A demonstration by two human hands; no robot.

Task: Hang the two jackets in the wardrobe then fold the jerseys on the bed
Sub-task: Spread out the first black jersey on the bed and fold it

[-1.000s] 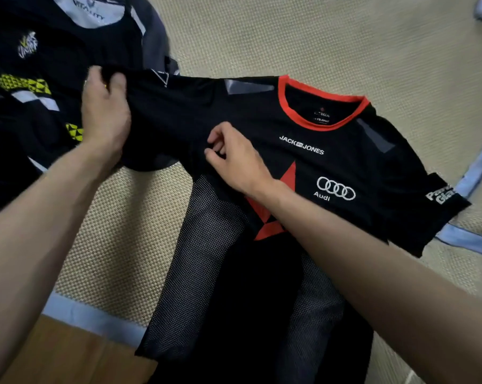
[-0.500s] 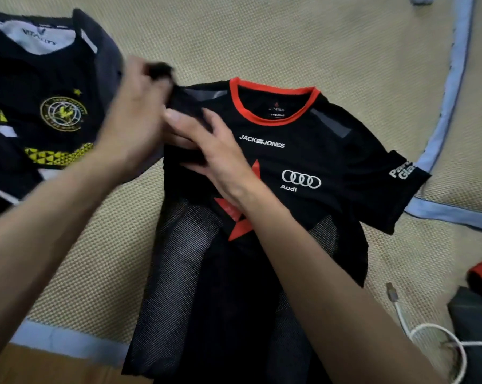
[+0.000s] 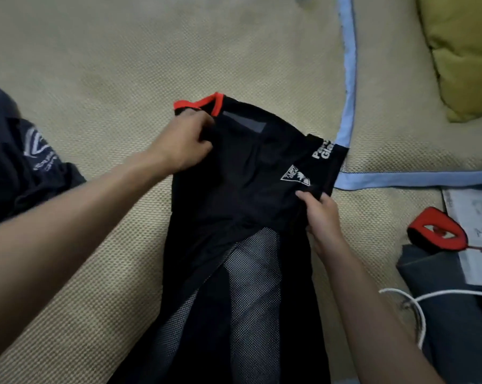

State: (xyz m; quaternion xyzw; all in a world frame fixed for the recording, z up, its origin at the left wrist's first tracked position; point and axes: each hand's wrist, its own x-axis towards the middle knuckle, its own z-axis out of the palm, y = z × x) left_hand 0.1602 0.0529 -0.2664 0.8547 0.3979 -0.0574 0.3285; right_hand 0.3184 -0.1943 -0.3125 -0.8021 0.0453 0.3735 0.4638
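A black jersey [image 3: 242, 173] with a red collar and mesh side panels lies on the beige bed mat [image 3: 101, 65], folded lengthwise in half with its sleeves stacked at the right. My left hand [image 3: 183, 144] grips the fabric just below the red collar. My right hand [image 3: 321, 213] pinches the stacked sleeve edges below the white triangle logo. A second dark jersey [image 3: 18, 167] with white lettering lies at the left edge, partly out of view.
A yellow-green pillow [image 3: 461, 51] sits at the top right. A red and black object [image 3: 436, 231], papers [image 3: 472, 217], a white cable [image 3: 417, 303] and a dark grey item [image 3: 456, 328] lie at the right. Blue trim [image 3: 348, 79] edges the mat.
The jersey's left half has been folded over onto its right half, hiding the front logos. My left hand moved to the collar and my right hand to the sleeves. The view shifted right.
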